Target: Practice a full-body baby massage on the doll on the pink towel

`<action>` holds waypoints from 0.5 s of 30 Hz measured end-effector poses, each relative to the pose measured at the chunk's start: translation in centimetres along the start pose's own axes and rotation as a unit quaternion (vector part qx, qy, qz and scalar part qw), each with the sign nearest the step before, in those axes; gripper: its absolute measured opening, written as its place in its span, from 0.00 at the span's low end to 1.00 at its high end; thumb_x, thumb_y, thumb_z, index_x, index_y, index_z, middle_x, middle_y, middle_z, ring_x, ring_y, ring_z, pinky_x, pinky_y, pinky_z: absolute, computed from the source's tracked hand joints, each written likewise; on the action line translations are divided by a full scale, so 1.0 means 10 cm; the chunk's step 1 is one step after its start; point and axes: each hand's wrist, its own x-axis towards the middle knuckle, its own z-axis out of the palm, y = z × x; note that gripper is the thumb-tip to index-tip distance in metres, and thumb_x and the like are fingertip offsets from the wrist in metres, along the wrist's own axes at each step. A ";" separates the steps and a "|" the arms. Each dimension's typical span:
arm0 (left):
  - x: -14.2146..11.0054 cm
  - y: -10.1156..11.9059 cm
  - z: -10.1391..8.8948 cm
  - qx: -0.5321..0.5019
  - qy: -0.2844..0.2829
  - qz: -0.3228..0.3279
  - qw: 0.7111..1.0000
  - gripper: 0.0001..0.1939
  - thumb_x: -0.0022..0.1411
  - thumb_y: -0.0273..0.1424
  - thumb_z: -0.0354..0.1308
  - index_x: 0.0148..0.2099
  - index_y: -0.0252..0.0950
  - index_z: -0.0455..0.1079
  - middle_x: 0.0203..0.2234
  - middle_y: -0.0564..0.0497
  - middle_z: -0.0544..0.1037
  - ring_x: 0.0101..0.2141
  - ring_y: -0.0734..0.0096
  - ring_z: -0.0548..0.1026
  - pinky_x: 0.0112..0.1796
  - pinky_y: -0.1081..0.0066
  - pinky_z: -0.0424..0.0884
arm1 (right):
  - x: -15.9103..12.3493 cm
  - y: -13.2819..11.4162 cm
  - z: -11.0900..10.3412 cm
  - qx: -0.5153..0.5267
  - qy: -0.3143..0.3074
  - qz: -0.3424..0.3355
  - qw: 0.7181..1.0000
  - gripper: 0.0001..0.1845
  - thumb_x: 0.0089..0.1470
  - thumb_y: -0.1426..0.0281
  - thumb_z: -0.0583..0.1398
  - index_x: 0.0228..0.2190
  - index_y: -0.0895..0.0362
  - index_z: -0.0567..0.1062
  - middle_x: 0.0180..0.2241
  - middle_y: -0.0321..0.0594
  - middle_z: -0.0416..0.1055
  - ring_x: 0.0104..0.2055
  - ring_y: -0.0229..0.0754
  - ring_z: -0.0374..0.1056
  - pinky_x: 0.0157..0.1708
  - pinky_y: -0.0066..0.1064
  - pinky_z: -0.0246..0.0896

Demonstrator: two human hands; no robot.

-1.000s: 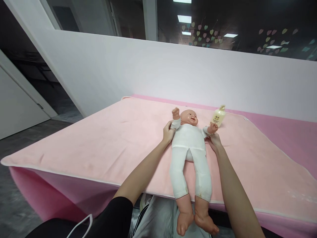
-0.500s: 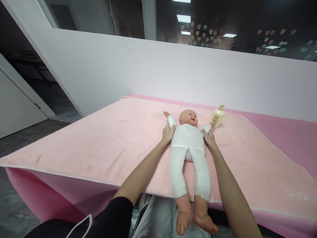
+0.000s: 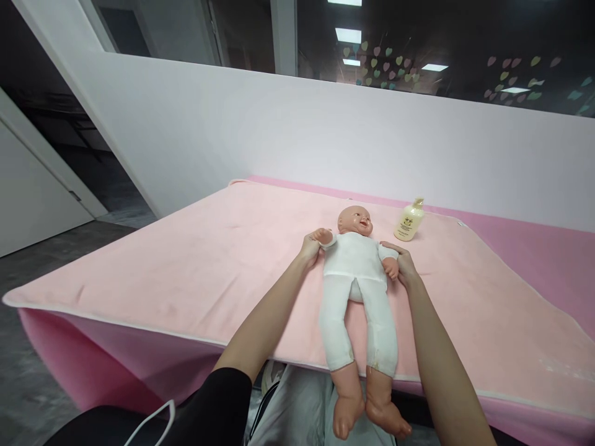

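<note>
A baby doll [image 3: 354, 257] with a white cloth body lies on its back on a pink blanket [image 3: 195, 260], its head toward the wall and its bare feet past the near edge. My left hand [image 3: 310, 249] is closed around the doll's arm on the left side, near its small hand, which points up and left. On the other side, my right hand [image 3: 405, 265] grips the doll's other arm, one finger lying across the sleeve. That arm is bent downward, with its hand beside the doll's waist.
A pale yellow pump bottle [image 3: 409, 220] stands on the blanket just beyond my right hand. Behind the table rises a white partition [image 3: 297, 130] with dark glass above it. My lap [image 3: 297, 412] is under the near edge, and a white cord loops at lower left.
Both doll arms were raised outward and held near the upper arm. The right-side arm is now turned down toward the waist, and my left hand has shifted to the doll's hand end.
</note>
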 end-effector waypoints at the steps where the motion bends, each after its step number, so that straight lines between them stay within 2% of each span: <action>1: 0.00 0.00 0.01 -0.014 -0.013 -0.010 1.000 0.15 0.41 0.29 0.57 0.35 0.32 0.72 0.28 0.46 0.76 0.29 0.70 0.73 0.29 0.71 0.67 | 0.00 0.00 0.01 -0.001 0.006 0.003 1.000 0.20 0.25 0.67 0.67 0.28 0.57 0.76 0.31 0.39 0.73 0.31 0.38 0.68 0.28 0.28 0.64; 4: -0.01 -0.01 0.02 -0.043 -0.040 -0.007 0.998 0.16 0.39 0.26 0.56 0.35 0.33 0.73 0.28 0.48 0.76 0.29 0.69 0.73 0.28 0.72 0.66 | 0.01 0.04 0.06 -0.036 0.045 0.017 0.998 0.17 0.30 0.62 0.65 0.27 0.58 0.74 0.22 0.35 0.69 0.21 0.35 0.63 0.21 0.28 0.59; 7: 0.00 -0.01 0.04 -0.034 -0.040 0.029 0.998 0.14 0.40 0.27 0.54 0.33 0.33 0.72 0.26 0.50 0.75 0.29 0.70 0.71 0.29 0.72 0.65 | 0.04 0.10 0.12 -0.134 0.071 -0.013 0.988 0.14 0.34 0.61 0.63 0.22 0.58 0.70 0.15 0.31 0.62 0.17 0.34 0.56 0.18 0.27 0.52; 11: 0.00 -0.02 0.04 0.080 -0.010 0.038 0.996 0.10 0.48 0.34 0.54 0.29 0.33 0.70 0.20 0.53 0.70 0.23 0.74 0.66 0.25 0.73 0.60 | 0.09 0.14 0.15 -0.245 0.083 -0.083 0.962 0.13 0.39 0.60 0.59 0.23 0.58 0.70 0.20 0.34 0.66 0.22 0.35 0.58 0.22 0.26 0.52; 15: -0.01 -0.03 0.04 0.221 0.025 0.042 0.974 0.15 0.52 0.41 0.52 0.24 0.34 0.66 0.18 0.54 0.67 0.22 0.74 0.63 0.25 0.73 0.57 | 0.12 0.12 0.14 -0.317 0.125 -0.031 0.940 0.16 0.41 0.57 0.57 0.20 0.58 0.69 0.21 0.38 0.68 0.25 0.39 0.62 0.24 0.28 0.52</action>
